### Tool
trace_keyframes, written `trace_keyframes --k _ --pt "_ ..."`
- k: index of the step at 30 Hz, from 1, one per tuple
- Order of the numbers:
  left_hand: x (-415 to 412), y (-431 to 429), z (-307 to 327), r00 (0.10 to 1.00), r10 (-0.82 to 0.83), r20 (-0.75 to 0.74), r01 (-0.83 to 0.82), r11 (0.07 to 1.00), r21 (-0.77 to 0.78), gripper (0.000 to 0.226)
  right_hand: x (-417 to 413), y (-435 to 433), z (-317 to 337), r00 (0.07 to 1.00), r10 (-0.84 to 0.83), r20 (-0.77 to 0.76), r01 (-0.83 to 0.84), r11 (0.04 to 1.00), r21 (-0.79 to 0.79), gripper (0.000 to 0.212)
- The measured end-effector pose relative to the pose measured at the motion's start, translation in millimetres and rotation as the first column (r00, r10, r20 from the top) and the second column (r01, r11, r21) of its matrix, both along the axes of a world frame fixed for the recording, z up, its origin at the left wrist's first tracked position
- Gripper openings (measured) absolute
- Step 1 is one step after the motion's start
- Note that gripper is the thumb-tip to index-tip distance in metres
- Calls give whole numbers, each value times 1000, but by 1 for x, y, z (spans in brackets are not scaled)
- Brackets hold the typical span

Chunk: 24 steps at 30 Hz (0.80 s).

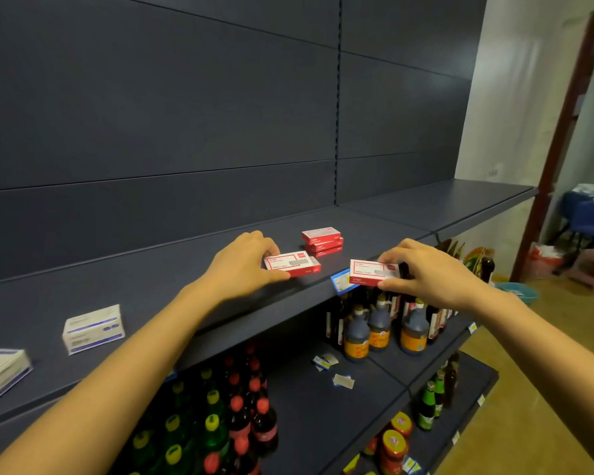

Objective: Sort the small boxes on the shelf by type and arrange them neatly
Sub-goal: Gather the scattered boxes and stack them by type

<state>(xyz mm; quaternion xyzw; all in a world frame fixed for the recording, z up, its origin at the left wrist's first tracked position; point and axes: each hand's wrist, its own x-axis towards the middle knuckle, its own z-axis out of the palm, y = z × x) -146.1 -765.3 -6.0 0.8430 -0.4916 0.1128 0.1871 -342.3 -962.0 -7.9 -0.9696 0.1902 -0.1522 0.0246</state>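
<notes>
On the dark blue shelf (151, 279), my left hand (244, 260) grips a red and white small box (290, 264) that rests flat near the front edge. My right hand (429, 272) holds a second red and white box (372, 271) in the air just past the shelf's front edge. Behind them stands a stack of three red boxes (323, 241). Far to the left lie a white and purple box (93, 329) and another white and purple box (0, 371), partly cut off by the frame.
A blue price tag (340, 282) hangs on the shelf edge under the right-hand box. Lower shelves hold dark sauce jugs (379, 329), red- and yellow-capped soda bottles (240, 423), green bottles (427, 404) and loose paper tags (343, 380). A doorway opens at the right.
</notes>
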Motion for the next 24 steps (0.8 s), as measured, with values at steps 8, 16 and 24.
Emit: trace_keyframes --k 8,16,24 --pt "39 -49 -9 991 31 -131 -25 999 48 39 51 -62 4 995 84 -46 -84 996 6 44" --pt "52 -59 -17 986 1 -166 11 998 70 39 105 -90 -2 967 236 -96 -235 972 22 47" --pt "55 -53 -2 984 177 -20 -178 983 -43 31 128 -104 -9 923 352 -152 -360 933 -25 44"
